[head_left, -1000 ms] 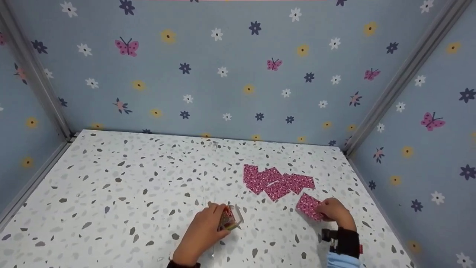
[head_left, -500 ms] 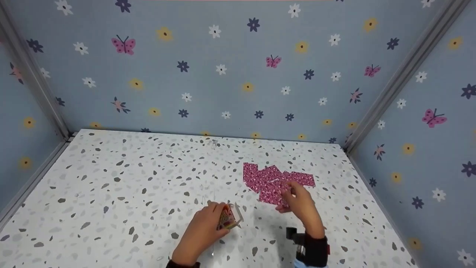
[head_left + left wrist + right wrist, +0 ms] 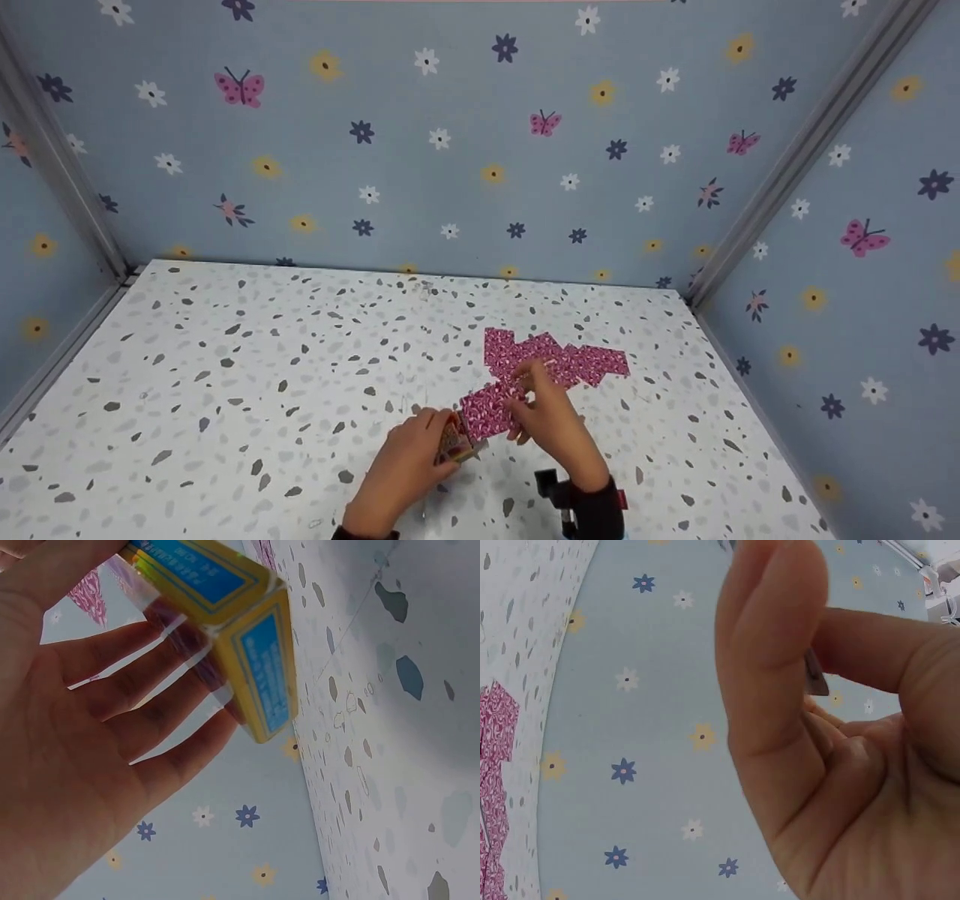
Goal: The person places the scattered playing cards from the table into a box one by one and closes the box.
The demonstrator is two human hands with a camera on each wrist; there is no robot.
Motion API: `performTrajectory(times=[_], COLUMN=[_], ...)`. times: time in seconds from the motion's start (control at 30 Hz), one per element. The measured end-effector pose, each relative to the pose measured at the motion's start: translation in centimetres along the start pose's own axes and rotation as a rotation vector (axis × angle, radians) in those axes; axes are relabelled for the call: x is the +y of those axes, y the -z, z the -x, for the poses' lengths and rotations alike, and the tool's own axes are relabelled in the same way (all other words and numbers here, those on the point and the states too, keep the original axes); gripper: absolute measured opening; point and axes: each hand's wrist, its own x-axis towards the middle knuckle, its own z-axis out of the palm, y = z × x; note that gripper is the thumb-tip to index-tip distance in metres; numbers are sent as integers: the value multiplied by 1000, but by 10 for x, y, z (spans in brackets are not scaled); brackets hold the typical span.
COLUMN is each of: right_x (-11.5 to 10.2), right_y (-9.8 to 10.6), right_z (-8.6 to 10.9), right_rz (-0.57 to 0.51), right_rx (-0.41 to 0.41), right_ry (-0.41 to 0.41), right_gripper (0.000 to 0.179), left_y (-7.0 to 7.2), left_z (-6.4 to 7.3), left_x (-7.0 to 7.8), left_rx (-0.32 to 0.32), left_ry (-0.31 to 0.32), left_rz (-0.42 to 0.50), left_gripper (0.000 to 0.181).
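Observation:
My left hand grips a small card box low in the middle of the table; in the left wrist view the box shows yellow edges, blue panels and a see-through side. Between the thumb and fingers of my right hand is a pink patterned playing card. The card's left edge meets the box's opening; whether it is inside cannot be told. Only a sliver of the card shows in the right wrist view. Behind my right hand several pink playing cards lie overlapping on the table.
The white speckled table spreads around both hands. A blue flowered wall closes off the back, and another panel stands along the right side, with grey metal posts at the corners.
My right hand has carried the card from the right, past the spread cards, leftward to the box's opening. The left hand with the box has hardly moved.

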Motion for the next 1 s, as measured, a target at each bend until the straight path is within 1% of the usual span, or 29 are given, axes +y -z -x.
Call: performTrajectory(times=[0.1, 0.2, 0.37, 0.47, 0.57, 0.63, 0.77, 0.87, 0.9, 1.0], right_x=[-1, -2, -2, -1, 1, 2, 1, -1, -1, -3], right_y=[-1, -1, 0, 0, -2, -3, -2, -1, -1, -2], right_z=[1, 3, 5, 5, 3, 2, 2, 4, 5, 5], right_rz=[37, 34, 12, 14, 71, 121, 246, 306, 308, 299], right_rx=[-23, -28, -11, -14, -29, -35, 11, 52, 54, 25], right_ry=[12, 13, 27, 33, 46, 55, 69, 97, 108, 133], right_gripper=[31, 30, 28, 28, 31, 35, 39, 31, 28, 22], left_y=[0, -1, -2, -2, -1, -1, -1, -1, 0, 0], left_z=[0, 0, -1, -2, -2, -2, -2, -2, -2, -2], left_x=[0, 0, 1, 1, 1, 1, 1, 2, 2, 1], left_rx=[-2, -1, 3, -9, -18, -25, -31, -34, -36, -35], left_ry=[7, 5, -8, 3, 14, 22, 28, 30, 31, 30], left_rz=[4, 2, 0, 7, 14, 18, 22, 24, 24, 28], left_gripper=[61, 60, 59, 60, 60, 62, 63, 63, 63, 63])
